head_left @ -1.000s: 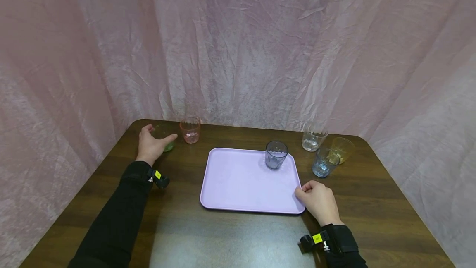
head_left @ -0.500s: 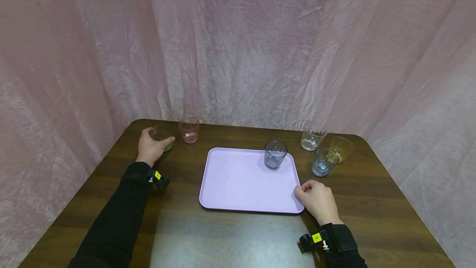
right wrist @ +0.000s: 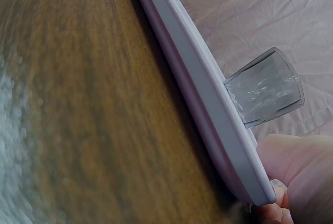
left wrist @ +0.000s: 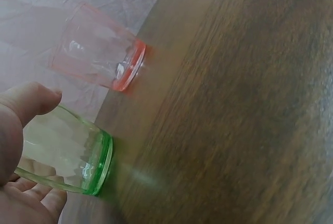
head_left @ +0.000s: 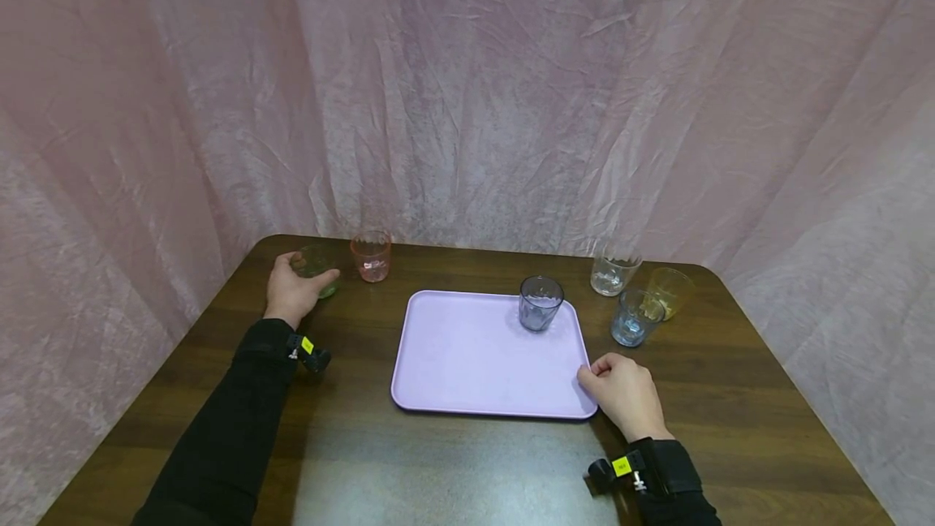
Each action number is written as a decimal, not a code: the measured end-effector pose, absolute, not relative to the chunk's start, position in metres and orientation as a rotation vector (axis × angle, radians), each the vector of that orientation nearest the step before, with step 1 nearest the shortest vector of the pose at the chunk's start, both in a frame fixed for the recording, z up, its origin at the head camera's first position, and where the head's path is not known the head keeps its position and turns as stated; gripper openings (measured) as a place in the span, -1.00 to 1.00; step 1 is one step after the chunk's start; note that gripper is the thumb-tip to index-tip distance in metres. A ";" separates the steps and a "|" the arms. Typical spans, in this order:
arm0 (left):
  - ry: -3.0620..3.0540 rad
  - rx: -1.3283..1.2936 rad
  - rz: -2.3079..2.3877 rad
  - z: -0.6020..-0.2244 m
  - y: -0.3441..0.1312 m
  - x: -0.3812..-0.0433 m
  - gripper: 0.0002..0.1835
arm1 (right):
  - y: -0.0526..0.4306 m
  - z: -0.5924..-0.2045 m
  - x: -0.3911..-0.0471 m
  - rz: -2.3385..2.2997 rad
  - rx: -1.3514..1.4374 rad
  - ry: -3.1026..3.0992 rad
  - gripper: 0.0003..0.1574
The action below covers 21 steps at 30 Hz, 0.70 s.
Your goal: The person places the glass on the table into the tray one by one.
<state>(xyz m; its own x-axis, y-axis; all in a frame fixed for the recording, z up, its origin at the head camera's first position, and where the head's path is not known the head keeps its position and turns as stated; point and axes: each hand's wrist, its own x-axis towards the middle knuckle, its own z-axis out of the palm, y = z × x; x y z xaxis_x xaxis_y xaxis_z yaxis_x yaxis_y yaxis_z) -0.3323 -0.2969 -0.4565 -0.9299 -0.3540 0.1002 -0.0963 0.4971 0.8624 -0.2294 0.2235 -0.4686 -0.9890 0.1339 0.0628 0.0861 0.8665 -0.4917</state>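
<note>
At the table's far left corner, my left hand (head_left: 289, 292) curls round a green glass (left wrist: 70, 153). The thumb (left wrist: 34, 99) lies along one side of it and the fingers (left wrist: 54, 199) along the other. This glass stands upright on the table. My right hand (head_left: 626, 396) pinches the right edge of a lilac tray (head_left: 467, 360) near its front corner, thumb above the rim and fingers beneath, partly hidden. Toward the tray's back right stands a grey glass (head_left: 541, 303), also visible in the right wrist view. A pink glass (head_left: 372, 258) stands just right of the green one.
Right of the tray, a clear glass (head_left: 613, 273), a blue glass (head_left: 637, 318) and a yellow glass (head_left: 672, 292) stand close together. The wooden table (head_left: 745, 420) has its far edge against a pink curtain (head_left: 467, 104).
My left thumb has drawn in toward the fingers, closing round the green glass. The right hand, the tray and the other glasses keep their places.
</note>
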 end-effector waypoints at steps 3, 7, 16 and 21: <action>-2.476 0.390 -1.406 -0.457 -0.299 -0.332 0.03 | 0.223 -0.469 -0.230 0.770 -0.167 -2.942 -0.73; -2.467 0.396 -1.395 -0.456 -0.300 -0.331 0.02 | 0.223 -0.469 -0.230 0.765 -0.166 -2.941 -0.73; -2.437 0.380 -1.418 -0.445 -0.298 -0.328 0.00 | 0.224 -0.469 -0.231 0.770 -0.177 -2.955 -0.72; -2.415 0.366 -1.433 -0.437 -0.295 -0.326 -0.03 | 0.224 -0.469 -0.230 0.765 -0.179 -2.952 -0.72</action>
